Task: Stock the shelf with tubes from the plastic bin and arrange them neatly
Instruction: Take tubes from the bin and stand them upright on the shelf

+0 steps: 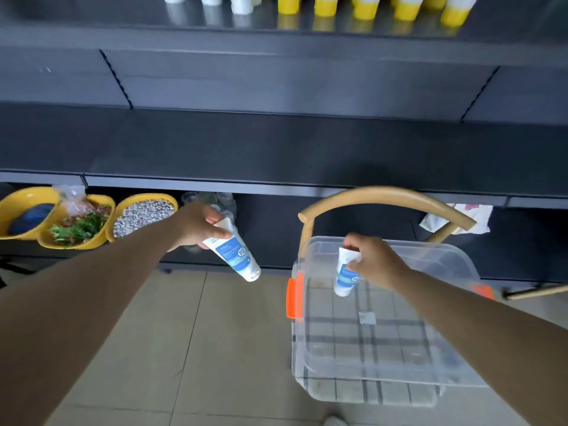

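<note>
Tube (235, 255) label print illegible

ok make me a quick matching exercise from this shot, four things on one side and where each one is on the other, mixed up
Things:
1. tube in left hand
2. tube in right hand
3. plastic bin
4. yellow bowls

Places:
A. on a chair seat
B. under the bare shelf, far left
C. held over the floor tiles
D. held over the bin

Pairs: 1-C, 2-D, 3-A, 4-B

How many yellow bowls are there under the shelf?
3, in a row under the shelf at the left: one at the far left edge with something blue in it, a middle one with greens, and a right one with pale pebbles. More may hide out of view.
</note>
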{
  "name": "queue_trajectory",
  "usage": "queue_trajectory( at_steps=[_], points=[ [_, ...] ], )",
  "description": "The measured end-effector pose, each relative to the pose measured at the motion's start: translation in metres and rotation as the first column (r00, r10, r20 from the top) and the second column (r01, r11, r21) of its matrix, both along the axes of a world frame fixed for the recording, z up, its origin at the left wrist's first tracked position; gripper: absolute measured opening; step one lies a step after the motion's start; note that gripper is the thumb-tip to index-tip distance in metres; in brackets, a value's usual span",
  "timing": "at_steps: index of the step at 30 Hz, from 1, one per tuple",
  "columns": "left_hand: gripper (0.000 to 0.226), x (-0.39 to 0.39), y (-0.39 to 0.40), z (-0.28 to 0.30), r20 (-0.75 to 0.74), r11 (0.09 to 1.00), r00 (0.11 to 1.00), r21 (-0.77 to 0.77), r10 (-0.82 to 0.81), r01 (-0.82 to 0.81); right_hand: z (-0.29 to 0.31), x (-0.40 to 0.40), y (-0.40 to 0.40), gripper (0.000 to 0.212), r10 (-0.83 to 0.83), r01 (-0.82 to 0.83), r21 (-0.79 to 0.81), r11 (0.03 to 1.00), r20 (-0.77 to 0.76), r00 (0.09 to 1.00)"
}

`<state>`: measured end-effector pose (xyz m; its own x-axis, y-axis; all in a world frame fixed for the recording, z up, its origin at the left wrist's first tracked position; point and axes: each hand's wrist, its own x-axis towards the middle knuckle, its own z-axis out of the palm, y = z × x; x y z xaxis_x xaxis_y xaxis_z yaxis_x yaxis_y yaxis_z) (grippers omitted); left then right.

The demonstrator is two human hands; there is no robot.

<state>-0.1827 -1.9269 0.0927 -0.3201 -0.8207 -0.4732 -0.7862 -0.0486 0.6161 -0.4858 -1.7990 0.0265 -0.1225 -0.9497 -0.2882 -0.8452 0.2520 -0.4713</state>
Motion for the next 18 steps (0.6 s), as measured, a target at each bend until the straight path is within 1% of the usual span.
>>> queue_trajectory(
  at_steps=[1, 3, 5, 6, 9, 13, 16, 18],
  points=[
    [0.016, 0.0, 0.0, 0.012, 0.014, 1.0, 1.0, -0.016, -0.012, 0.012, 0.017, 0.003, -0.002, 0.017, 0.004, -0.004, -0.027, 1.0, -0.003, 1.0],
    [0.014, -0.002, 0.001, 0.039, 0.052, 0.996, 0.997, -0.077, -0.052, 0.056, 0.051, 0.009, -0.007, 0.018, 0.008, -0.008, -0.073, 0.997, -0.003, 1.0],
    [0.012, -0.006, 0.002, 0.072, 0.091, 0.986, 0.992, -0.137, -0.083, 0.095, 0.086, 0.015, -0.015, 0.025, 0.035, -0.033, -0.108, 0.994, 0.017, 0.999],
    [0.015, -0.008, 0.001, 0.088, 0.091, 0.982, 0.992, -0.157, -0.092, 0.105, 0.104, 0.017, -0.019, 0.023, 0.048, -0.046, -0.123, 0.991, 0.014, 0.999],
    [0.022, -0.009, -0.007, 0.14, 0.082, 0.97, 0.993, -0.221, -0.089, 0.105, 0.16, 0.023, -0.035, 0.017, 0.091, -0.097, -0.152, 0.984, -0.049, 0.995],
    [0.021, -0.01, -0.022, 0.206, 0.094, 0.949, 0.99, -0.288, -0.102, 0.125, 0.234, 0.03, -0.062, 0.017, 0.161, -0.178, -0.213, 0.961, -0.094, 0.982],
    [0.022, -0.006, -0.036, 0.25, 0.169, 0.92, 0.98, -0.357, -0.105, 0.16, 0.287, 0.035, -0.087, 0.018, 0.205, -0.227, -0.245, 0.942, -0.112, 0.972],
    [0.027, -0.003, -0.048, 0.28, 0.221, 0.902, 0.97, -0.391, -0.102, 0.184, 0.32, 0.037, -0.106, 0.019, 0.228, -0.253, -0.269, 0.929, -0.122, 0.966]
  ],
)
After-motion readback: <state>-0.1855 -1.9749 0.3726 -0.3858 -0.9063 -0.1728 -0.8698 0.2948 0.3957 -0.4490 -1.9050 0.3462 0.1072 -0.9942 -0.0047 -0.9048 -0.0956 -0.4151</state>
